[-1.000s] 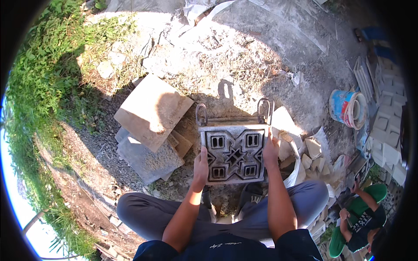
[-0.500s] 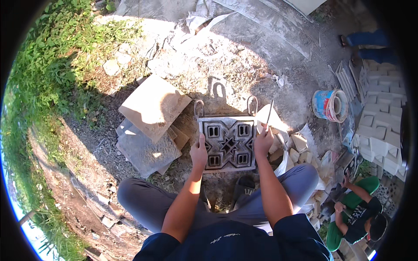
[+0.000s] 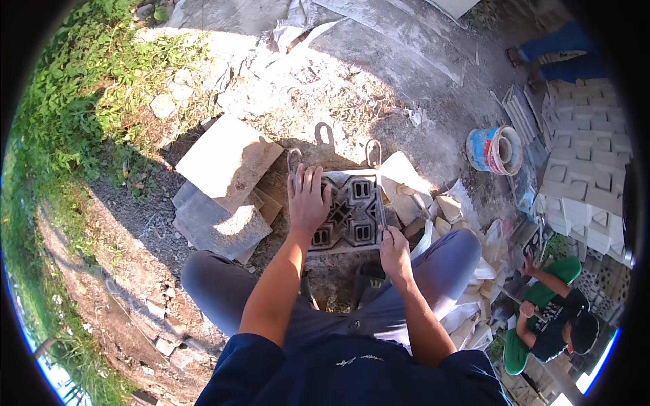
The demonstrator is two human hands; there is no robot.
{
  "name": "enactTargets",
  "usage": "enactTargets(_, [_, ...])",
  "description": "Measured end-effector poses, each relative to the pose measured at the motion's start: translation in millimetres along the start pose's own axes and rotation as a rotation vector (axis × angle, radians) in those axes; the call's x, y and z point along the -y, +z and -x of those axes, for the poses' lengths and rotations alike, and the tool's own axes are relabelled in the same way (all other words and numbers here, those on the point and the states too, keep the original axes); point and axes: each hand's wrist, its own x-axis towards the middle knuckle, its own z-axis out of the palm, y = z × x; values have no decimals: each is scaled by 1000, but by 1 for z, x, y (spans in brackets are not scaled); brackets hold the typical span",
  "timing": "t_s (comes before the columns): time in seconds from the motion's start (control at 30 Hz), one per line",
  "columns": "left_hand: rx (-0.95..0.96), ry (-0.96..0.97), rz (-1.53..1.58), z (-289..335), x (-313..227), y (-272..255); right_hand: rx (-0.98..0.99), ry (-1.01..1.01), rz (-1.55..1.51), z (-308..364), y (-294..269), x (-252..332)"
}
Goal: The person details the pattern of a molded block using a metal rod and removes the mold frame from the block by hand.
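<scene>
Between my feet a square metal mould (image 3: pixel 347 233) with a raised star-and-slot pattern lies on the ground, and two metal loops (image 3: pixel 373 153) stand up at its far corners. My left hand (image 3: pixel 309 201) rests over the mould's far left corner with its fingers stretched out, hiding that part of the pattern. My right hand (image 3: pixel 395 256) is closed round the near end of a thin, flat metal tool (image 3: pixel 381 214). The tool lies along the mould's right edge, pointing away from me. Its grip is hidden in my fingers.
Flat boards (image 3: pixel 220 159) are stacked at the left. Broken pale pieces (image 3: pixel 450 206) lie at the right, with a blue and white bucket (image 3: pixel 482 150) beyond. Farther right are stacked pale blocks (image 3: pixel 582 183), a seated co-worker (image 3: pixel 552 311) and another person's legs (image 3: pixel 565 54).
My left hand has moved from the mould's left side onto its far left corner, fingers opening out. My right hand has drawn nearer, bringing the raised tool down along the right edge.
</scene>
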Motion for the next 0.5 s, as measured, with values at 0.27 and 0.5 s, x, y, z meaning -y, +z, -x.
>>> enactTargets(0.27, [14,-20,-95,-9,-31,10,107,330,-181,-13,8,24])
enactTargets(0.5, [-30,-179,-80,-17,-48,31,109,333,-105,-12,34,23])
